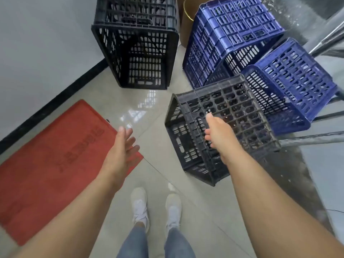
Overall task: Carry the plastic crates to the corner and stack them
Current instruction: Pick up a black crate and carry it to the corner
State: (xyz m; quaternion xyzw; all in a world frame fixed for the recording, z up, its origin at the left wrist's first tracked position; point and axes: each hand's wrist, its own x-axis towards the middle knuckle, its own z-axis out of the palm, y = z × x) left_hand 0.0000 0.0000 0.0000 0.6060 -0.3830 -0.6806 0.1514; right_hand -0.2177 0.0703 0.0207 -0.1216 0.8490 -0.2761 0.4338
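I count four plastic crates in front of me: two black and two blue. My right hand (pixel 216 134) is on the nearer black crate (pixel 219 127), which is tipped over so its gridded base faces up toward me; my fingers curl down over its upper edge into the slots, thumb stretched along the grid, gripping it. My left hand (pixel 122 148) is free, fingers spread wide and palm turned inward, hovering above the corner of the red floor mat (pixel 46 161) and holding nothing.

The second black crate (pixel 135 45) stands upright by the white wall (pixel 37 43), well apart from the one I grip; another black crate may sit under or behind it, but I cannot tell. The two blue crates lie tilted to my right: the larger blue crate (pixel 229 34) farther back, the smaller blue crate (pixel 292 84) just beside the crate in my grip and seeming to touch its far side. Metal bars (pixel 325 40) run across the right edge. Behind the blue crates, a slice of a yellow-rimmed container (pixel 186 10) shows.

Below, my two white sneakers (pixel 139 205) stand on the pale tiled floor (pixel 158 112), with blue jeans (pixel 134 244) above them.
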